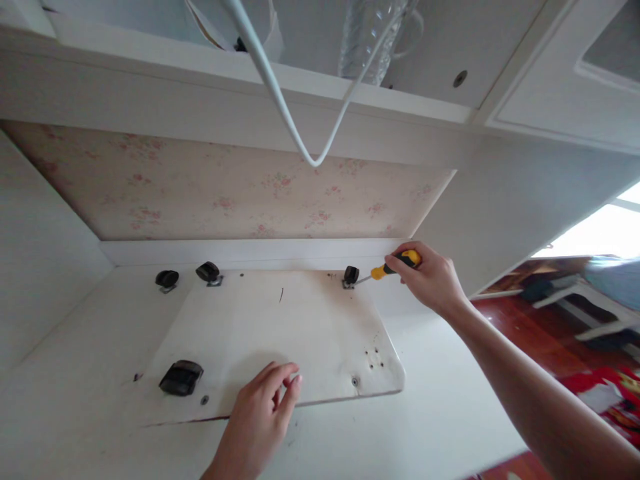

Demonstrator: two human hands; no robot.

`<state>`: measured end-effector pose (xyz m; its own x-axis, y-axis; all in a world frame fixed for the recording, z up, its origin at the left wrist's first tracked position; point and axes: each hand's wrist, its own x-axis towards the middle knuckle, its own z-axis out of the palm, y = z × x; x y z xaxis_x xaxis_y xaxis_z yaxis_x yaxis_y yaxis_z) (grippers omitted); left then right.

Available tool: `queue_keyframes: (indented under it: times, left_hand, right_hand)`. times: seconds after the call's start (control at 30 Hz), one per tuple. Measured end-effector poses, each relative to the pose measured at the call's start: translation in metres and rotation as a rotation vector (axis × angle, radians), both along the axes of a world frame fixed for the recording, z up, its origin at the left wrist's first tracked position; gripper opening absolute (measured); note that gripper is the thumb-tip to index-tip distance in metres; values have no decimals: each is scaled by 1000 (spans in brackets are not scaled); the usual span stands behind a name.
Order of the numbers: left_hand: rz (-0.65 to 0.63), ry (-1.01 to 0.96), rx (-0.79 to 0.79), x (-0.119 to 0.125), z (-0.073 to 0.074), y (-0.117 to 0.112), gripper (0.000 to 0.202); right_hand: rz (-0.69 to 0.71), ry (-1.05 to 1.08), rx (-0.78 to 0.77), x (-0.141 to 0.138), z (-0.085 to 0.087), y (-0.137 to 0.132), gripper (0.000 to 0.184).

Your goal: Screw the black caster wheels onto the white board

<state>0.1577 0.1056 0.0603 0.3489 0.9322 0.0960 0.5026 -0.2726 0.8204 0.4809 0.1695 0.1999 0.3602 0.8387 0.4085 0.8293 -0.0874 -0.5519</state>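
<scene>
- Found the board (280,333) flat on the desk (450,413), centre of frame.
- Noted a far-left caster (209,272), a far-right caster (351,275) and a near-left caster (181,377) on it.
- Saw the screwdriver (395,265) right of the far-right caster, tip at its base.
- Spotted a cable (310,133) hanging above, upper centre.

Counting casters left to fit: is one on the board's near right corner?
Off: that corner of the board shows only bare screw holes, with no caster mounted.

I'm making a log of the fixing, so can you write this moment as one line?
right hand: grips screwdriver | tip: at far-right caster | left hand: fingers on white board
</scene>
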Motion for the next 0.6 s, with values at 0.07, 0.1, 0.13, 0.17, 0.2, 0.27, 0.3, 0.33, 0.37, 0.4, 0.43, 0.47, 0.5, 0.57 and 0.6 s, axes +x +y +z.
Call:
queue_keyframes:
  times: [0.07, 0.1, 0.13, 0.17, 0.2, 0.27, 0.3, 0.33, 0.37, 0.4, 0.43, 0.47, 0.5, 0.57, 0.6]
  left_hand:
    - [3, 0, 6, 0, 0, 0, 23]
    - [5, -3, 8, 0, 0, 1, 23]
    - [5, -9, 7, 0, 0, 1, 23]
    - [7, -18, 4, 0, 0, 1, 22]
    - [9, -29, -1, 0, 0, 2, 21]
    - [13, -58, -16, 0, 0, 2, 19]
    - [14, -73, -22, -1, 0, 2, 18]
    - [15, -87, -26, -1, -1, 2, 17]
    - [14, -94, -28, -1, -1, 2, 17]
    - [10, -94, -27, -1, -2, 1, 17]
    - [6, -89, -24, -2, -2, 1, 17]
    - [2, -82, -20, -2, -2, 1, 18]
    - [1, -75, -16, -2, -3, 0, 18]
    - [-1, -68, -11, -3, -3, 0, 17]
    - [-3, -69, -11, -3, -3, 0, 17]
  right_hand:
    - [24, -43, -27, -4, 1, 5, 30]
    - [33, -58, -35, -6, 1, 7, 30]
    - [40, -70, -39, -7, 1, 9, 30]
    - [45, -80, -44, -8, 1, 11, 30]
    - [48, -87, -49, -9, 1, 13, 30]
    - [45, -97, -58, -10, 1, 16, 29]
    - [43, -101, -63, -10, 1, 17, 29]
    - [41, -104, -67, -10, 1, 19, 28]
    - [42, -105, -70, -10, 1, 20, 28]
    - [43, -104, -74, -11, 1, 21, 28]
    - [45, -102, -79, -11, 2, 22, 28]
    - [47, -100, -85, -11, 2, 23, 28]
    - [48, -101, -88, -11, 2, 23, 28]
    - [48, -117, -88, -12, 2, 25, 27]
    - [50, -132, -83, -12, 2, 25, 27]
